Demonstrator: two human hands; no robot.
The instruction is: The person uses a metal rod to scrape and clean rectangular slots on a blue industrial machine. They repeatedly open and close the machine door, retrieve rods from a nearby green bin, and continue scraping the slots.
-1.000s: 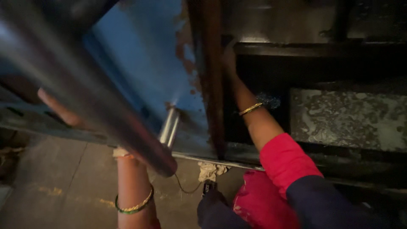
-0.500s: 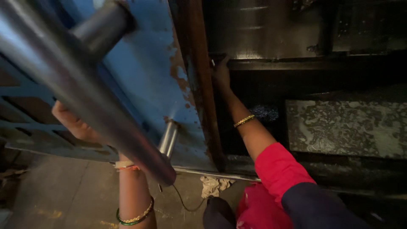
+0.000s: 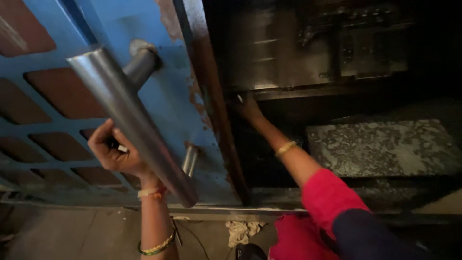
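Observation:
A blue metal door (image 3: 159,86) with rusty edges fills the left. It carries a long steel bar handle (image 3: 130,120) on two stubs. My left hand (image 3: 113,149) is curled at the bar's left side, fingers reaching behind it, with bangles on the wrist. My right hand (image 3: 248,108) stretches into the dark machine interior. Its fingers rest at the edge of a metal ledge (image 3: 308,89); the dimness hides whether it holds anything. A gold bangle and a red sleeve show on that arm.
A grey speckled metal block (image 3: 385,147) lies inside the machine to the right of my arm. Dark machine parts (image 3: 356,43) sit above the ledge. A crumpled rag (image 3: 243,231) and a thin cable lie on the concrete floor below the door sill.
The door and its handle have shifted left and upward in view, and my left hand now shows beside the bar. My right hand stays at the ledge inside the machine.

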